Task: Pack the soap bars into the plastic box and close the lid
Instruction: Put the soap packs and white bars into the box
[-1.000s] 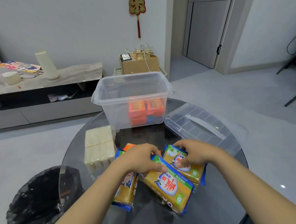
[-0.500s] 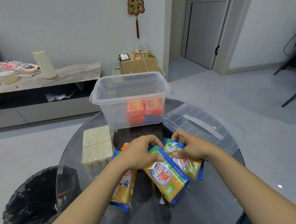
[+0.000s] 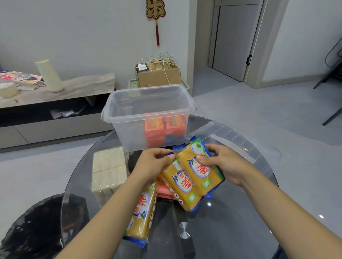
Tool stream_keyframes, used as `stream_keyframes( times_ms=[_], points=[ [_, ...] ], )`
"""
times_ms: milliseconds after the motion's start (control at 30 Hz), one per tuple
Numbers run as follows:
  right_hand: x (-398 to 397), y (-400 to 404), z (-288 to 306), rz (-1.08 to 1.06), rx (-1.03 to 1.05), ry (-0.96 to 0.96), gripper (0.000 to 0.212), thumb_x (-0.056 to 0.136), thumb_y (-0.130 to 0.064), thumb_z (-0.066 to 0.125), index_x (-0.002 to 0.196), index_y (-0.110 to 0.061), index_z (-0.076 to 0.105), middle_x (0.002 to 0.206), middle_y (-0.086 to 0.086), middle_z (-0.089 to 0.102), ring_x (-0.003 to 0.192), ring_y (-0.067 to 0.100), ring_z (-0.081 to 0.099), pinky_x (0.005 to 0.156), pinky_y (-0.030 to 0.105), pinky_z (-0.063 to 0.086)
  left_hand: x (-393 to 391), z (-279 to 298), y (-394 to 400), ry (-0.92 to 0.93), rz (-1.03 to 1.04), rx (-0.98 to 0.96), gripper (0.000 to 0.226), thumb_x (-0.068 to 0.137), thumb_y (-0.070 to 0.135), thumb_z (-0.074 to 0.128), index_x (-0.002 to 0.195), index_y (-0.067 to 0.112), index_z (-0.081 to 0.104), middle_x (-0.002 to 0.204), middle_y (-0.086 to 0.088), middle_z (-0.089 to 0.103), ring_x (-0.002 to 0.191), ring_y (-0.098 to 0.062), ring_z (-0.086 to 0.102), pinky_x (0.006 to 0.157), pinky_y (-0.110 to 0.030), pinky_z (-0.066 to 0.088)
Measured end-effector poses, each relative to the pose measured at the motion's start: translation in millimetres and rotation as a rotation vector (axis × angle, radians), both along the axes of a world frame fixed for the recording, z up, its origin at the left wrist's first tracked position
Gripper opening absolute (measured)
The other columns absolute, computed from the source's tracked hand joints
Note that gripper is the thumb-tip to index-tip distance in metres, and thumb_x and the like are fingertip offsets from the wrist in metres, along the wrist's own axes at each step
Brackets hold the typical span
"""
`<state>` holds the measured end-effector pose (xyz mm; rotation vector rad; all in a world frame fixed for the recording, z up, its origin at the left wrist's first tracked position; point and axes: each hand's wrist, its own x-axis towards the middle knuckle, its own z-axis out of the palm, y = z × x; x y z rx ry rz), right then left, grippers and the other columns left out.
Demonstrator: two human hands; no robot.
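Note:
Two yellow soap packs [image 3: 193, 178] with blue edges are lifted side by side off the round glass table [image 3: 220, 232], just in front of the clear plastic box [image 3: 131, 111]. My left hand [image 3: 152, 164] grips their left end and my right hand [image 3: 222, 162] their right end. Orange soap bars [image 3: 162, 128] lie inside the box. A third yellow pack [image 3: 141, 213] and a pink bar [image 3: 164, 191] lie on the table under my left forearm. The clear lid [image 3: 239, 145] rests to the right of the box.
A block of pale white soap bars [image 3: 107, 167] sits at the table's left. A black-bagged bin [image 3: 37, 231] stands on the floor at lower left. Behind the box are a cardboard carton [image 3: 157, 74] and a low stone shelf [image 3: 54, 92].
Both hands have gathered the two yellow packs together and raised them off the table, moving them up and toward the box. The pink bar underneath has come into view.

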<state>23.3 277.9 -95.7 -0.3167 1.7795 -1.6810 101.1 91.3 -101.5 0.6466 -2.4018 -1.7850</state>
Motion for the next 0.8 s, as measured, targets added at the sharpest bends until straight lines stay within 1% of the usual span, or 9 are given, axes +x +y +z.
stream_keyframes(
  times_ms=[67,133,233,300,400,500,667,733,800],
  points=[
    [-3.0,2.4,-2.5,0.028,-0.037,-0.072,0.024,0.084,-0.005,0.064,0.106,-0.011,0.062,0.086,0.006,0.076,0.068,0.018,0.074,0.061,0.031,0.061,-1.1,-1.2,-0.6,-0.017,0.004,0.026,0.021,0.088,0.019,0.064,0.106,0.013,0.072,0.099,-0.008,0.074,0.092,-0.022,0.070,0.090,-0.036,0.056],
    [-3.7,5.0,-5.8,0.072,-0.068,-0.145,0.022,0.086,-0.002,0.059,0.107,-0.010,0.062,0.081,0.005,0.077,0.067,0.017,0.075,0.060,0.031,0.061,-1.4,-0.6,-1.4,-0.035,0.004,0.062,0.014,0.090,0.024,0.060,0.093,0.017,0.073,0.094,-0.008,0.073,0.086,-0.020,0.067,0.089,-0.037,0.054],
    [-1.5,3.9,-13.9,0.129,-0.086,-0.211,0.030,0.086,-0.002,0.059,0.114,-0.012,0.059,0.087,0.005,0.077,0.072,0.019,0.075,0.068,0.034,0.062,-0.6,1.3,-5.4,-0.066,-0.033,0.142,0.030,0.090,0.037,0.058,0.084,0.011,0.071,0.093,-0.017,0.074,0.083,-0.027,0.068,0.089,-0.041,0.053],
    [-0.2,2.3,-16.8,0.155,-0.097,-0.218,0.032,0.084,-0.004,0.060,0.114,-0.015,0.058,0.092,0.007,0.076,0.075,0.020,0.074,0.069,0.035,0.062,1.7,4.4,-7.3,-0.085,-0.122,0.122,0.044,0.083,0.052,0.059,0.091,0.011,0.074,0.097,-0.015,0.077,0.090,-0.029,0.072,0.092,-0.041,0.053],
    [3.8,-1.8,-18.7,0.198,-0.138,-0.217,0.036,0.083,-0.006,0.063,0.116,-0.017,0.055,0.101,0.011,0.072,0.078,0.022,0.074,0.070,0.035,0.062,4.4,7.8,-4.7,-0.100,-0.281,0.050,0.067,0.066,0.066,0.065,0.117,0.023,0.066,0.110,-0.002,0.074,0.101,-0.021,0.070,0.097,-0.042,0.052],
    [9.1,-6.5,-23.1,0.235,-0.134,-0.198,0.048,0.076,-0.012,0.065,0.121,-0.018,0.049,0.109,0.013,0.068,0.084,0.025,0.072,0.075,0.036,0.061,2.6,6.8,-2.6,-0.115,-0.356,0.038,0.080,0.062,0.055,0.077,0.133,0.028,0.051,0.123,0.001,0.066,0.107,-0.018,0.068,0.098,-0.043,0.053],
    [10.5,-10.1,-19.0,0.229,-0.087,-0.206,0.032,0.091,-0.018,0.056,0.121,-0.022,0.047,0.107,0.008,0.069,0.083,0.019,0.072,0.072,0.031,0.061,3.0,6.2,-4.5,-0.079,-0.290,0.090,0.064,0.073,0.031,0.078,0.132,0.023,0.055,0.119,-0.005,0.069,0.101,-0.021,0.070,0.094,-0.042,0.055],
    [7.0,-8.5,-19.9,0.288,-0.087,-0.220,0.045,0.087,-0.016,0.062,0.128,-0.024,0.045,0.116,0.010,0.067,0.090,0.021,0.072,0.074,0.031,0.060,4.3,6.7,-2.9,-0.066,-0.263,0.131,0.063,0.074,0.024,0.078,0.132,0.022,0.055,0.119,-0.006,0.068,0.100,-0.023,0.070,0.092,-0.042,0.056],
    [6.3,-7.9,-18.8,0.319,-0.047,-0.183,0.059,0.078,-0.014,0.068,0.132,-0.022,0.046,0.119,0.010,0.067,0.095,0.022,0.071,0.079,0.032,0.059,5.0,7.6,-2.0,-0.046,-0.247,0.165,0.064,0.074,0.019,0.078,0.133,0.022,0.054,0.121,-0.006,0.067,0.100,-0.023,0.070,0.087,-0.037,0.057]
  ],
)
